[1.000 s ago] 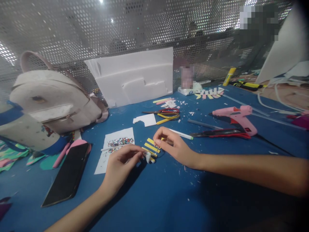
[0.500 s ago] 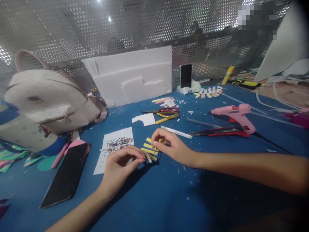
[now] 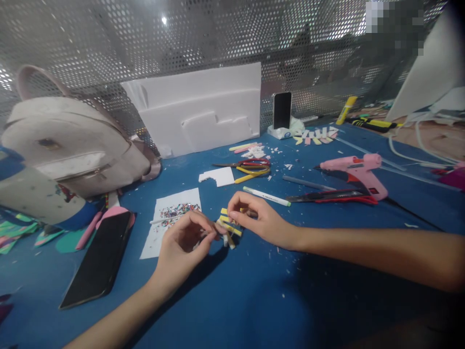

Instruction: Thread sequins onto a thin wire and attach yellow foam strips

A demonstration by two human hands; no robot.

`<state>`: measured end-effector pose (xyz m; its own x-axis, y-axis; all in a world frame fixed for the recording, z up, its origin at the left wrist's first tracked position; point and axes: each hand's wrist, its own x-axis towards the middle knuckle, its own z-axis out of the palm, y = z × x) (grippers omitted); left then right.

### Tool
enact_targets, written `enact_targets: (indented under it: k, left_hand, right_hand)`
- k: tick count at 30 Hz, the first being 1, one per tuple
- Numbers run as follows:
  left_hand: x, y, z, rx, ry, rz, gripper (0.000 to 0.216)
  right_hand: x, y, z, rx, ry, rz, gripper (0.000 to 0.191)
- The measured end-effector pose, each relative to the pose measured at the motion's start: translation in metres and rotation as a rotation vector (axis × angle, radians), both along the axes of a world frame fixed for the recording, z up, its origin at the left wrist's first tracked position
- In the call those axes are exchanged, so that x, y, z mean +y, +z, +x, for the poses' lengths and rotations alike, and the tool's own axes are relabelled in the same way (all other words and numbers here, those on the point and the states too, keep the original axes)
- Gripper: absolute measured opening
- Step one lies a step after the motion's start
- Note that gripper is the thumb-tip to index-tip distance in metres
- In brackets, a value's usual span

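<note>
My left hand [image 3: 187, 240] pinches a small white strip [image 3: 225, 239] between thumb and fingertips, just above the blue table. Right beside it lie several short yellow strips [image 3: 232, 229], some partly covered by the hands. My right hand [image 3: 259, 220] hovers over their other end with thumb and index finger pressed together; what they hold, if anything, is hidden. Behind my left hand rests a white paper sheet [image 3: 148, 245] bearing a heap of multicoloured glitter bits [image 3: 178, 210] and a thin white stick [image 3: 160, 222].
Scissors [image 3: 250, 167], a white marker [image 3: 267, 196], a utility knife [image 3: 330, 196] and a pink glue gun [image 3: 358, 169] lie beyond my hands. At left are a phone [image 3: 98, 261], a bottle [image 3: 39, 194] and a backpack [image 3: 72, 140]. White foam [image 3: 203, 111] leans behind.
My left hand has shifted slightly to the right with the white strip, closer over the yellow strips. The right hand stays nearly in place. The view has tilted a little.
</note>
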<state>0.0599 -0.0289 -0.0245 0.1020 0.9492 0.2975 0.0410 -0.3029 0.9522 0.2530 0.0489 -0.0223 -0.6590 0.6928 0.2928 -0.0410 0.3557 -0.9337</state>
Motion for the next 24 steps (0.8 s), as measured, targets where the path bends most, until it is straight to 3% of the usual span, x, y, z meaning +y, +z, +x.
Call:
enact_targets:
  k: [24]
  left_hand:
    - [0.0031,0.0026,0.0018,0.004,0.066,-0.051,0.032]
  right_hand:
    - [-0.0021,0.002,0.0022,-0.026,0.073,0.02,0.01]
